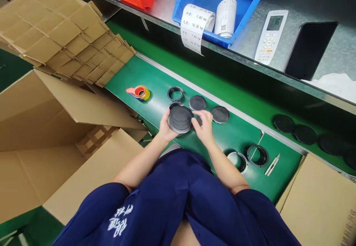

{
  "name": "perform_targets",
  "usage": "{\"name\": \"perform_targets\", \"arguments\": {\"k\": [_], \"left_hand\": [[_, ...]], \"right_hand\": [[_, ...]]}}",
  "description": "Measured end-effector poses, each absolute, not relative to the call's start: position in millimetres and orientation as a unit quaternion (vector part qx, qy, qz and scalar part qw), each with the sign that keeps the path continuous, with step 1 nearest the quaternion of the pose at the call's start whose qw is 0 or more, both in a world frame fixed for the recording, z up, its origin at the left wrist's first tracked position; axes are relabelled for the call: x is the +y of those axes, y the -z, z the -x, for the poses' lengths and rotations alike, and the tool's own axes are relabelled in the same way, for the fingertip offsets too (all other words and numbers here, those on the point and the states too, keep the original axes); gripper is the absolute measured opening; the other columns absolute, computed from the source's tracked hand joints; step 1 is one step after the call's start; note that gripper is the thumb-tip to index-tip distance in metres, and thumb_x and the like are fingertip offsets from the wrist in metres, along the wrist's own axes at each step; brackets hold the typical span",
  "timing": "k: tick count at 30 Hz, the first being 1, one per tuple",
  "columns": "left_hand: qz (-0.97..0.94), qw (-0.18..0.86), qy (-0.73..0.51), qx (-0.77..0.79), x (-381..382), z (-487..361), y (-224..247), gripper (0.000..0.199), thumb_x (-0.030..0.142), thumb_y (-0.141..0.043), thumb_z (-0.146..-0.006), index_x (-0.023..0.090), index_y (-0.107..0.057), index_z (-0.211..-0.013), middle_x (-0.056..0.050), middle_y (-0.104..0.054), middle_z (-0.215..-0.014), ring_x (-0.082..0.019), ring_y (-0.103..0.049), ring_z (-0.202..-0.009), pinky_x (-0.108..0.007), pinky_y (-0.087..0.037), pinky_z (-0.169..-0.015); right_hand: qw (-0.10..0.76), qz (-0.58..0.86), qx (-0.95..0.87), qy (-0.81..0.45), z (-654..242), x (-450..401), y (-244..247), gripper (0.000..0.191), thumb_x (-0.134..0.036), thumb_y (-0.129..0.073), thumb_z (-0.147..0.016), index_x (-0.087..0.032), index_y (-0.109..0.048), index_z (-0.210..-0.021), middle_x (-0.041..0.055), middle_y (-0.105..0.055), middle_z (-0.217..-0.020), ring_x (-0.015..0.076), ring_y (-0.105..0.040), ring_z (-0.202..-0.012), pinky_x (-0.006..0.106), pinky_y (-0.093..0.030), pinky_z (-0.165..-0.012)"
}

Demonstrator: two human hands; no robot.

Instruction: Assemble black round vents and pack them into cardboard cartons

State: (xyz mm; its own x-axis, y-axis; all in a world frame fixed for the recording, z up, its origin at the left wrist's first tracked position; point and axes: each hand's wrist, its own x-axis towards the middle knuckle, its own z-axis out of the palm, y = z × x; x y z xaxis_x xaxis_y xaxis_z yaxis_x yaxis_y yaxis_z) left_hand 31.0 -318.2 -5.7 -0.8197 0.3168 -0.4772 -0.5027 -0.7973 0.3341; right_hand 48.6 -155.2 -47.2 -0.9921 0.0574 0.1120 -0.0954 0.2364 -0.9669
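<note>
A round black plastic cap [180,119] with curved raised lines and a small mark on its face lies in my left hand [165,125], which is closed around its left edge. At the cap's right rim is my right hand [204,124], its thumb and fingers apart. The thumb tip is close to the rim; whether it presses on it I cannot tell. Just beyond my hands, two similar black caps [197,103] [220,114] and a black ring [175,94] rest on the green worktable [161,109]. Another ring is partly hidden behind the held cap.
Left of my hands lies a tape roll [141,93]; an open carton [105,160] and stacked cardboard dividers [63,35] stand farther left. To the right are two rings [257,155] [238,162], a utility knife [272,165] and several dark caps [305,134]. A metal shelf holds a blue bin [250,9].
</note>
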Motion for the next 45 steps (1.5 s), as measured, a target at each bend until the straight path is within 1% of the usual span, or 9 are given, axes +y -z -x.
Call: {"name": "perform_targets", "arguments": {"k": [3,8,14,24,28,32,35,39,45], "left_hand": [[0.216,0.239,-0.92,0.225,-323.1,-45.5,2.7,0.059,0.058,-0.037,-0.104,0.013,-0.068,-0.128,-0.013,-0.076,-0.116,-0.028,-0.07,-0.113,-0.046,-0.049,-0.11],[0.196,0.243,-0.921,0.234,-323.8,-59.6,4.7,0.062,0.059,-0.039,-0.103,0.013,-0.064,-0.135,-0.016,-0.074,-0.121,-0.033,-0.067,-0.12,-0.052,-0.048,-0.111],[0.173,0.266,-0.917,0.242,-330.0,-67.7,5.9,0.072,0.068,-0.036,-0.101,0.012,-0.063,-0.138,-0.019,-0.074,-0.117,-0.037,-0.07,-0.113,-0.058,-0.05,-0.105],[0.194,0.276,-0.915,0.22,-341.3,-63.1,19.0,0.073,0.07,-0.037,-0.099,0.009,-0.066,-0.127,-0.024,-0.072,-0.119,-0.042,-0.067,-0.117,-0.067,-0.048,-0.103],[0.26,0.28,-0.901,0.203,-357.3,-68.8,53.7,0.068,0.069,-0.039,-0.099,0.013,-0.07,-0.12,-0.019,-0.076,-0.111,-0.037,-0.07,-0.111,-0.059,-0.051,-0.104],[0.328,0.335,-0.858,0.21,-366.1,-90.5,87.5,0.062,0.065,-0.044,-0.098,0.014,-0.07,-0.122,-0.017,-0.077,-0.105,-0.035,-0.073,-0.105,-0.053,-0.055,-0.1],[0.36,0.333,-0.836,0.248,-368.0,-101.0,98.6,0.068,0.069,-0.045,-0.097,0.013,-0.067,-0.129,-0.018,-0.076,-0.11,-0.035,-0.072,-0.104,-0.048,-0.057,-0.095],[0.475,0.242,-0.755,0.381,-385.2,-96.3,105.3,0.067,0.076,-0.046,-0.093,0.018,-0.068,-0.119,-0.016,-0.073,-0.11,-0.031,-0.07,-0.097,-0.042,-0.056,-0.083],[0.565,0.171,-0.699,0.404,-425.6,-94.5,113.9,0.037,0.046,-0.049,-0.104,0.016,-0.065,-0.09,-0.01,-0.07,-0.093,-0.018,-0.064,-0.077,-0.031,-0.05,-0.076]], "right_hand": [[0.068,-0.169,-0.859,-0.478,-38.7,-141.9,37.1,0.041,-0.055,-0.046,-0.102,-0.034,-0.076,-0.121,0.0088,-0.052,-0.139,0.0326,-0.038,-0.137,0.057,-0.032,-0.121],[0.02,-0.226,-0.87,-0.438,-35.2,-146.1,37.6,0.06,-0.06,-0.026,-0.106,-0.032,-0.077,-0.122,0.0085,-0.052,-0.142,0.0314,-0.035,-0.139,0.055,-0.025,-0.124],[-0.029,-0.21,-0.834,-0.51,-39.7,-150.4,32.3,0.078,-0.069,-0.015,-0.103,-0.027,-0.08,-0.111,0.0089,-0.057,-0.139,0.0269,-0.044,-0.137,0.049,-0.032,-0.123],[-0.048,-0.159,-0.821,-0.546,-49.4,-151.2,42.4,0.08,-0.063,-0.002,-0.105,-0.031,-0.071,-0.132,0.0037,-0.054,-0.149,0.0234,-0.044,-0.143,0.046,-0.032,-0.124],[-0.048,-0.268,-0.859,-0.434,-70.8,-164.0,68.6,0.066,-0.069,-0.032,-0.102,-0.029,-0.06,-0.145,0.0098,-0.046,-0.16,0.0321,-0.03,-0.152,0.06,-0.021,-0.127],[-0.152,-0.328,-0.873,-0.327,-98.5,-183.2,97.4,0.095,-0.071,-0.059,-0.09,-0.018,-0.031,-0.163,0.021,-0.023,-0.169,0.0383,-0.017,-0.157,0.062,-0.019,-0.126],[-0.207,-0.289,-0.887,-0.293,-99.5,-199.8,112.3,0.113,-0.075,-0.067,-0.082,-0.024,-0.014,-0.168,0.0218,-0.02,-0.168,0.0411,-0.024,-0.153,0.063,-0.026,-0.122],[-0.151,-0.232,-0.934,-0.225,-68.8,-220.5,129.3,0.119,-0.075,-0.074,-0.075,-0.021,-0.02,-0.167,0.0244,-0.025,-0.163,0.0462,-0.027,-0.15,0.067,-0.016,-0.124],[-0.135,-0.245,-0.95,-0.14,-39.4,-235.4,148.0,0.111,-0.073,-0.071,-0.08,-0.014,-0.029,-0.164,0.0289,-0.025,-0.166,0.0487,-0.028,-0.15,0.07,-0.005,-0.122]]}}
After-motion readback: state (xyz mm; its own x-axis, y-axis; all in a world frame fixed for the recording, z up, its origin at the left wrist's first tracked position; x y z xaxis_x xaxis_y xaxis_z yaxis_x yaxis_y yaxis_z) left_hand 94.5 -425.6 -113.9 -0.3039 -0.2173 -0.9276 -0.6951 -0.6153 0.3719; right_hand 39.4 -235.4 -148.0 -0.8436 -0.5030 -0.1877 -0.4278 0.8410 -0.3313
